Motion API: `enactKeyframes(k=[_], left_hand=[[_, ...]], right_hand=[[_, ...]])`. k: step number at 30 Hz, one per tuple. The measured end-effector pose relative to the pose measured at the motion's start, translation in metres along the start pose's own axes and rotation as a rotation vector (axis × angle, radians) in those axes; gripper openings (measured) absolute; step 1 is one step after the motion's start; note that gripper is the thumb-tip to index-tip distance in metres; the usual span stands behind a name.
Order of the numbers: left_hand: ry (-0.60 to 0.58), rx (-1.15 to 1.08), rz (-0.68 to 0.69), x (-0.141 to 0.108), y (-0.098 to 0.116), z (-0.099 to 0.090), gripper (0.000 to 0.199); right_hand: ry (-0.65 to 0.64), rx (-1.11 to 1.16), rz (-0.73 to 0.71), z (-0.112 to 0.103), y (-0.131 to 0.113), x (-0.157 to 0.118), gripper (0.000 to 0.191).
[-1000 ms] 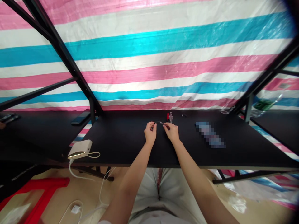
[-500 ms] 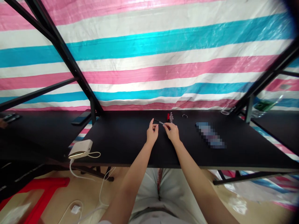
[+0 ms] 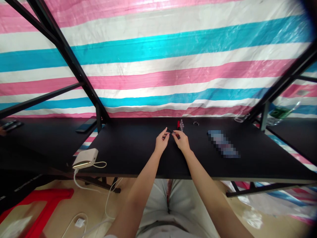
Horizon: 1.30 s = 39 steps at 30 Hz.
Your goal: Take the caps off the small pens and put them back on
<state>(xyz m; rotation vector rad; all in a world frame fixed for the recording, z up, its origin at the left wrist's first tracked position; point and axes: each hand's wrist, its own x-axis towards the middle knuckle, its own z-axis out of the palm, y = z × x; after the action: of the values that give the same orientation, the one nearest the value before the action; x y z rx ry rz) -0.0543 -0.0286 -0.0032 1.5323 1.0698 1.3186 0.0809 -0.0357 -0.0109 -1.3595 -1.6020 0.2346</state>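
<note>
A slim dark pen (image 3: 169, 130) spans the small gap between my two hands above the black table. At its left end, my left hand (image 3: 162, 141) pinches it with thumb and forefinger. The fingers of my right hand (image 3: 181, 140) close round the other end, hiding part of it. Just behind my right hand lie a small red object (image 3: 178, 125) and a row of small, clear, pinkish pieces (image 3: 182, 125); they are too small to identify. A small dark ring-like item (image 3: 195, 123) is farther right.
The black table (image 3: 128, 152) carries a blurred-out flat object (image 3: 223, 143) on the right and a white power bank (image 3: 86, 157) with cables at the left front edge. A phone (image 3: 86, 125) lies on the left table. Clear plastic containers (image 3: 242, 116) stand at the back right.
My left hand has shifted slightly right, closer to my right hand. Less of the pen shows between them, and its grey stretch is no longer visible.
</note>
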Motion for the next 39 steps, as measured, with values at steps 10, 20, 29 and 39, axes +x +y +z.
enactKeyframes(k=[10,20,29,39], left_hand=[[0.039,-0.290,-0.135,0.0028,0.0001,-0.0023,0.045],[0.007,-0.299,-0.136,0.0032,-0.0020,-0.0011,0.045],[0.057,-0.395,-0.204,0.0028,0.0014,0.0010,0.049],[0.061,-0.203,-0.158,0.0037,-0.0006,0.0013,0.029]], right_hand=[[-0.024,0.017,-0.106,0.0057,-0.0042,-0.0030,0.030],[0.022,0.027,-0.164,0.0077,0.0021,-0.0032,0.028],[0.006,0.025,-0.154,0.0080,-0.0020,-0.0037,0.026],[-0.069,0.027,-0.147,0.0079,-0.0047,-0.0047,0.022]])
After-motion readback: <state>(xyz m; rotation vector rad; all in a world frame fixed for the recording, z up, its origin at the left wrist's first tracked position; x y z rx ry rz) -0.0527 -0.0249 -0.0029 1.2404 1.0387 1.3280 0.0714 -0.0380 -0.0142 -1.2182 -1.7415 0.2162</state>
